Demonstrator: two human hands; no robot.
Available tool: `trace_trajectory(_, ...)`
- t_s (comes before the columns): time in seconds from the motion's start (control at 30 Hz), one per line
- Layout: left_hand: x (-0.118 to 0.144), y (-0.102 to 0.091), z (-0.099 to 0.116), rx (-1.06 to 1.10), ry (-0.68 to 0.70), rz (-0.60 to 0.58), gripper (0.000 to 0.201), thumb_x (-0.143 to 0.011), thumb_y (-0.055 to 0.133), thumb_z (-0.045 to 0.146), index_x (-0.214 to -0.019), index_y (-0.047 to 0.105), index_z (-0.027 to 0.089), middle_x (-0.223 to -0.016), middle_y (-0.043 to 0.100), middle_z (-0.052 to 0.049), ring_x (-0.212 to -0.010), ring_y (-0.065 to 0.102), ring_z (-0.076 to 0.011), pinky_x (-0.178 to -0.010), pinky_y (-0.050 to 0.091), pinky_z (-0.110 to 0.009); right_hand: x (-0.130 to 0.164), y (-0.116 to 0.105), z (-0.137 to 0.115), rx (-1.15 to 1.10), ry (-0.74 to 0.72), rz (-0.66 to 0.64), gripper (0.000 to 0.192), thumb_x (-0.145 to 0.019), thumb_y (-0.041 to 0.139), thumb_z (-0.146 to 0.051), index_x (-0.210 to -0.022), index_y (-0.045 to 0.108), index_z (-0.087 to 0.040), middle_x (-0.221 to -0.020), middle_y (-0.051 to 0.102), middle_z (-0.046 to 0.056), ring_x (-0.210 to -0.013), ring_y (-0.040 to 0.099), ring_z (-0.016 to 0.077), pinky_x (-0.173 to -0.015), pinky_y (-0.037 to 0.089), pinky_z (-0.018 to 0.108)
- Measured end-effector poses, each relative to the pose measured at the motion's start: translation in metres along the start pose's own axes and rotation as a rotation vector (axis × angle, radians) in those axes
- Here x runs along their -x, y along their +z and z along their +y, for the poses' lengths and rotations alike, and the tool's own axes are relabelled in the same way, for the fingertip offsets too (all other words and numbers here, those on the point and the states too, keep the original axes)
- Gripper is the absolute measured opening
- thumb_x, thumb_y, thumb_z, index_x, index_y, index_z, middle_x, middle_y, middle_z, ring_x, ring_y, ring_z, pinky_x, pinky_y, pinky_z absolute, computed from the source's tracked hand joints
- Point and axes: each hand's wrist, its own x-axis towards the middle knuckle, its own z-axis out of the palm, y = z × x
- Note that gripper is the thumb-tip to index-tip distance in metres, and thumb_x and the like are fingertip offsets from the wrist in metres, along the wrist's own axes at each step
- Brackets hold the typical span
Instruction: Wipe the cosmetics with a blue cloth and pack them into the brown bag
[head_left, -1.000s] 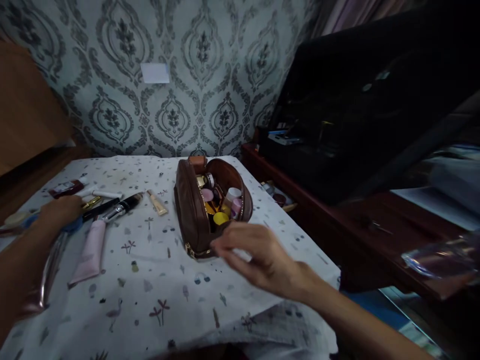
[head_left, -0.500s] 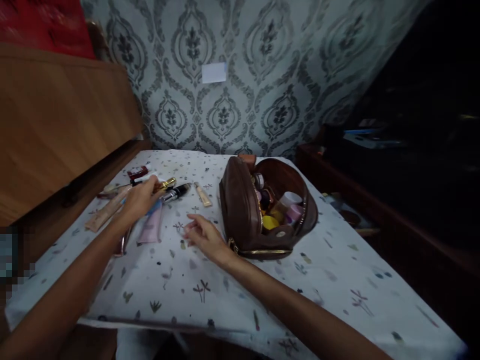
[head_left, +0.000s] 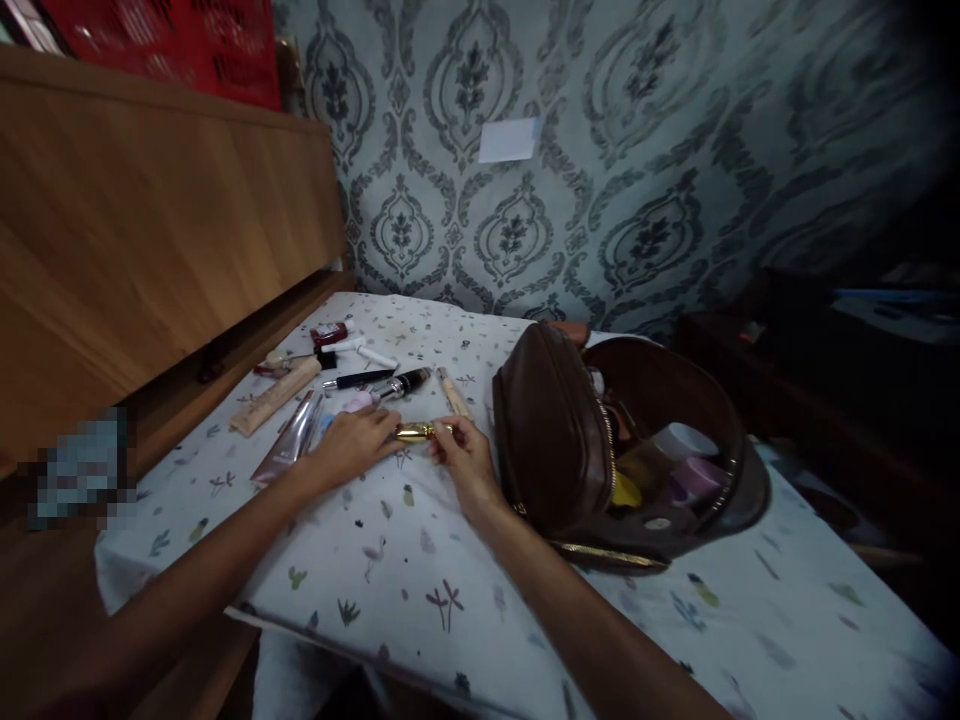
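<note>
A shiny gold lipstick tube [head_left: 415, 432] lies level between my two hands, just above the cloth. Closed fingers of my left hand [head_left: 356, 445] hold its left end, while my right hand [head_left: 466, 462] pinches the right end. A pinkish squeeze tube [head_left: 289, 440] rests left of my left hand. Behind the hands are a black-and-silver cosmetic tube [head_left: 405, 383], a black pen-like stick [head_left: 358, 380] and a small beige tube [head_left: 453, 392]. Close on the right stands an open brown zip bag [head_left: 551, 440], with a white-lidded jar and a purple container [head_left: 697, 480] inside.
A long beige tube [head_left: 276, 397], white sticks [head_left: 367, 352] and a dark red bottle [head_left: 331, 332] lie at the back left of the patterned tablecloth [head_left: 375, 590]. A wooden cabinet [head_left: 172, 210] borders the left, and a papered wall [head_left: 510, 230] the back.
My left hand has brought the gold lipstick tube right and nearer from the pile. My right hand has closed on its other end. The view has turned left.
</note>
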Motion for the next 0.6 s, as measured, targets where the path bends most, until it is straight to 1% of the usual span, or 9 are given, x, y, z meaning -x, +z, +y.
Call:
trace_trajectory(0.1, 0.001, -0.003, -0.017, -0.055, -0.029, -0.019, 0.029, -0.101, 0.043, 0.038, -0.103, 0.062, 0.016, -0.105, 0.069, -0.013, -0.103, 0.064, -0.028, -0.082, 0.05, -0.037, 0.0, -0.002, 0.002, 0.0, 0.0, 0.027, 0.039, -0.064, 0.075, -0.047, -0.086, 0.06, -0.018, -0.063, 0.062, -0.002, -0.058, 0.057, 0.012, -0.056, 0.045, 0.024)
trace_trajectory(0.17, -0.001, -0.004, -0.024, -0.078, -0.045, -0.023, 0.029, -0.101, 0.04, 0.033, -0.103, 0.063, 0.016, -0.105, 0.069, -0.014, -0.101, 0.064, -0.0276, -0.082, 0.05, -0.037, 0.001, -0.001, 0.003, 0.002, -0.001, 0.041, 0.038, -0.063, 0.076, -0.044, -0.085, 0.06, -0.018, -0.065, 0.064, -0.001, -0.059, 0.058, 0.0127, -0.059, 0.047, 0.026)
trace_trajectory(0.3, -0.016, -0.002, -0.028, -0.072, -0.036, -0.01, 0.027, -0.101, 0.041, 0.03, -0.114, 0.063, 0.022, -0.11, 0.068, -0.01, -0.103, 0.064, -0.0244, -0.082, 0.052, -0.035, 0.003, -0.001, 0.003, 0.013, -0.017, 0.044, 0.035, -0.062, 0.077, -0.041, -0.084, 0.062, -0.018, -0.065, 0.065, 0.0, -0.06, 0.059, 0.0139, -0.061, 0.048, 0.027)
trace_trajectory(0.33, -0.022, -0.001, -0.029, -0.067, -0.05, 0.005, 0.027, -0.1, 0.041, 0.028, -0.118, 0.061, 0.022, -0.113, 0.068, -0.01, -0.105, 0.063, -0.0245, -0.082, 0.052, -0.034, 0.003, -0.002, 0.003, 0.017, -0.022, 0.038, 0.035, -0.062, 0.078, -0.041, -0.084, 0.062, -0.018, -0.064, 0.065, 0.0, -0.061, 0.059, 0.0142, -0.062, 0.049, 0.028)
trace_trajectory(0.4, -0.033, 0.0, -0.03, -0.059, -0.101, 0.047, 0.03, -0.099, 0.04, 0.019, -0.122, 0.059, 0.018, -0.12, 0.065, -0.015, -0.11, 0.062, -0.0264, -0.083, 0.052, -0.036, 0.004, -0.003, 0.002, 0.026, -0.032, 0.027, 0.036, -0.063, 0.078, -0.043, -0.084, 0.062, -0.018, -0.065, 0.065, 0.0, -0.062, 0.06, 0.015, -0.062, 0.049, 0.028)
trace_trajectory(0.47, -0.041, -0.002, -0.028, -0.043, -0.152, 0.085, 0.031, -0.097, 0.038, 0.012, -0.118, 0.061, 0.012, -0.12, 0.064, -0.02, -0.109, 0.063, -0.0287, -0.084, 0.051, -0.04, 0.004, -0.005, 0.002, 0.042, -0.036, 0.018, 0.038, -0.064, 0.078, -0.046, -0.085, 0.063, -0.018, -0.067, 0.065, 0.0, -0.063, 0.061, 0.0159, -0.063, 0.05, 0.029)
trace_trajectory(0.5, -0.042, -0.004, -0.025, -0.029, -0.165, 0.098, 0.03, -0.097, 0.038, 0.011, -0.113, 0.063, 0.011, -0.118, 0.065, -0.02, -0.108, 0.064, -0.0288, -0.085, 0.051, -0.04, 0.003, -0.006, 0.003, 0.051, -0.037, 0.019, 0.04, -0.064, 0.078, -0.047, -0.085, 0.063, -0.018, -0.067, 0.065, 0.0, -0.063, 0.061, 0.0161, -0.063, 0.05, 0.029)
trace_trajectory(0.53, -0.043, -0.005, -0.019, -0.009, -0.169, 0.109, 0.029, -0.098, 0.037, 0.012, -0.11, 0.064, 0.011, -0.115, 0.066, -0.019, -0.106, 0.064, -0.0281, -0.085, 0.051, -0.04, 0.003, -0.008, 0.004, 0.061, -0.037, 0.02, 0.041, -0.063, 0.079, -0.048, -0.086, 0.063, -0.018, -0.068, 0.066, 0.0, -0.064, 0.061, 0.0161, -0.063, 0.05, 0.029)
trace_trajectory(0.6, -0.04, -0.007, -0.002, 0.048, -0.15, 0.131, 0.028, -0.102, 0.038, 0.024, -0.11, 0.064, 0.016, -0.113, 0.068, -0.012, -0.103, 0.065, -0.0221, -0.086, 0.05, -0.033, 0.001, -0.01, 0.006, 0.078, -0.04, 0.035, 0.045, -0.061, 0.081, -0.049, -0.088, 0.064, -0.017, -0.068, 0.066, 0.0, -0.063, 0.061, 0.0155, -0.062, 0.05, 0.028)
